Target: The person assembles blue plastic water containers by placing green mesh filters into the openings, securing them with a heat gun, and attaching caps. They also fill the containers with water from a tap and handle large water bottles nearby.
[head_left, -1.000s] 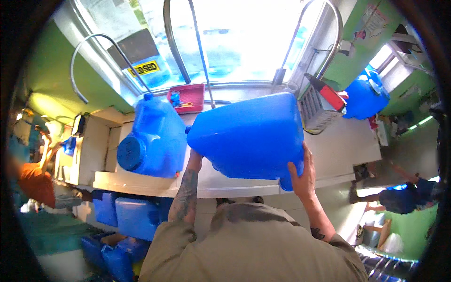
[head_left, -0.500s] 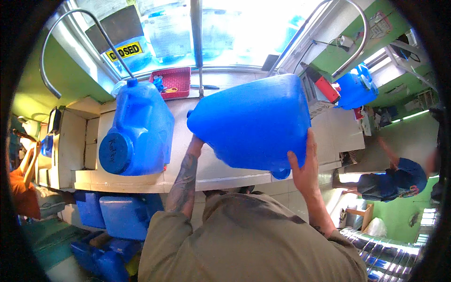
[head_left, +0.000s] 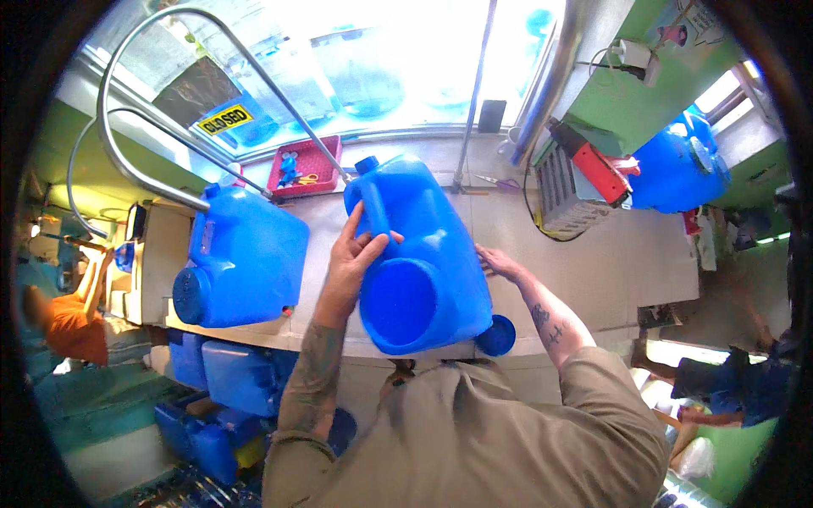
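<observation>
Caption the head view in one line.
Left hand grips the handle of a blue jug, right hand at its side, round blue lid close by.

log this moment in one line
left hand: holding blue jug by handle | right hand: at jug's right side | blue lid: beside jug

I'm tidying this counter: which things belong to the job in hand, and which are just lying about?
In the job:
blue jug gripped by the left hand
round blue lid beside it, probably

Seemingly lying about:
red tray
red tool
grey box
</observation>
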`<move>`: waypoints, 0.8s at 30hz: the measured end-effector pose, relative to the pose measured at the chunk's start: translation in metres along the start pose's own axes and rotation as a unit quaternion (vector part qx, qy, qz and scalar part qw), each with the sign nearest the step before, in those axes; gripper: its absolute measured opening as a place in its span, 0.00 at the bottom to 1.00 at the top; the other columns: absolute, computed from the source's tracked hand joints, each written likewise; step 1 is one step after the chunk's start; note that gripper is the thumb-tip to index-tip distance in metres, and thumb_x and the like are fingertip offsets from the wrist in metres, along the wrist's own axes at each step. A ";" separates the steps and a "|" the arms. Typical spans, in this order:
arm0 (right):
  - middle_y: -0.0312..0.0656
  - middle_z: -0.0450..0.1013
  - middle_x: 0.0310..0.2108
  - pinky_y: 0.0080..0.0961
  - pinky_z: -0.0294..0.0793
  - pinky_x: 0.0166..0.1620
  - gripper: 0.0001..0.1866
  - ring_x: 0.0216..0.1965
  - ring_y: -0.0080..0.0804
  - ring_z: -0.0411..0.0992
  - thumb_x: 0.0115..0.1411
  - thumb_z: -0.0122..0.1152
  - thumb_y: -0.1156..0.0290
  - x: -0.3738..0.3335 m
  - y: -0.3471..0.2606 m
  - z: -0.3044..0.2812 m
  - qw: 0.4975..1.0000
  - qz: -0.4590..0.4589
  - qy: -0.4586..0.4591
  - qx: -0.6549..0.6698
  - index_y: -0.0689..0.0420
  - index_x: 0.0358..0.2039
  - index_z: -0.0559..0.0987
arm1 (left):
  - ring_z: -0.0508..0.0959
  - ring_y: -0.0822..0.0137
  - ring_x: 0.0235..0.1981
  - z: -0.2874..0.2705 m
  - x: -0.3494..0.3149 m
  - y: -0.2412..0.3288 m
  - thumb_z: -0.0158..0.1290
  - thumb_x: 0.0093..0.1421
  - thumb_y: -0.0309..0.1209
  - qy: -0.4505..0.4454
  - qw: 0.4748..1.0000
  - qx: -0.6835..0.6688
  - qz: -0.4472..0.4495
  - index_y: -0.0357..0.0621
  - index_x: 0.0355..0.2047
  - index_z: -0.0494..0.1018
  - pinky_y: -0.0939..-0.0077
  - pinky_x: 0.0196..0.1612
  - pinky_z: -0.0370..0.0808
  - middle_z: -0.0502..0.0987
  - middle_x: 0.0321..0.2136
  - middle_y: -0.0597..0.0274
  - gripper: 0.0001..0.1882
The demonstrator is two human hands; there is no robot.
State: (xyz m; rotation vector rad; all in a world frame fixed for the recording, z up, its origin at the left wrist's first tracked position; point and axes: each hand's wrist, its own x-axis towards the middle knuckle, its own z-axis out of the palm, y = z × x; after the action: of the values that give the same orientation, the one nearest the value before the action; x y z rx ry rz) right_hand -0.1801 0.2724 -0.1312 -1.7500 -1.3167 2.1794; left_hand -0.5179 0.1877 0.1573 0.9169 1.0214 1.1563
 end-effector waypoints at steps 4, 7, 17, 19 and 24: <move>0.60 0.65 0.62 0.46 0.65 0.65 0.41 0.63 0.57 0.65 0.62 0.61 0.45 0.074 -0.046 -0.033 0.860 -0.230 0.307 -0.337 0.58 0.67 0.63 | 0.81 0.68 0.42 0.067 0.026 -0.021 0.59 0.64 0.28 0.093 0.987 0.129 -0.003 0.39 0.73 0.44 0.74 0.47 0.77 0.81 0.42 0.50 0.45; 0.61 0.62 0.64 0.46 0.64 0.66 0.43 0.63 0.59 0.64 0.61 0.62 0.49 0.100 -0.066 -0.061 0.861 -0.193 0.277 -0.380 0.59 0.69 0.59 | 0.81 0.66 0.42 0.085 0.045 -0.032 0.60 0.63 0.30 0.106 0.980 0.151 0.070 0.36 0.73 0.45 0.74 0.47 0.77 0.81 0.42 0.49 0.45; 0.56 0.74 0.54 0.42 0.70 0.61 0.33 0.58 0.50 0.71 0.58 0.64 0.49 0.090 -0.113 -0.097 0.881 -0.202 0.200 -0.379 0.64 0.55 0.75 | 0.82 0.65 0.42 0.102 0.085 -0.043 0.59 0.65 0.32 0.138 0.975 0.137 0.112 0.34 0.72 0.45 0.74 0.45 0.78 0.82 0.42 0.47 0.44; 0.54 0.78 0.50 0.38 0.72 0.59 0.29 0.55 0.46 0.75 0.61 0.64 0.53 0.076 -0.117 -0.097 0.898 -0.294 0.186 -0.270 0.66 0.52 0.77 | 0.82 0.65 0.40 0.103 0.084 -0.044 0.59 0.65 0.32 0.142 0.974 0.129 0.123 0.34 0.72 0.45 0.74 0.45 0.78 0.82 0.40 0.48 0.44; 0.46 0.75 0.54 0.30 0.72 0.57 0.24 0.56 0.33 0.73 0.68 0.60 0.62 0.024 -0.077 -0.085 0.910 -0.372 0.178 0.045 0.61 0.59 0.73 | 0.76 0.63 0.54 0.079 0.078 -0.046 0.60 0.65 0.36 0.114 0.972 0.155 0.132 0.40 0.73 0.46 0.69 0.53 0.76 0.72 0.57 0.41 0.45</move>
State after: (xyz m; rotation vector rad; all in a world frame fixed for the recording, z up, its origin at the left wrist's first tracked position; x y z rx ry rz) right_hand -0.1535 0.3821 -0.1008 -1.2234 -1.4294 1.4002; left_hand -0.4220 0.2521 0.1247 1.2165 1.3212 1.3700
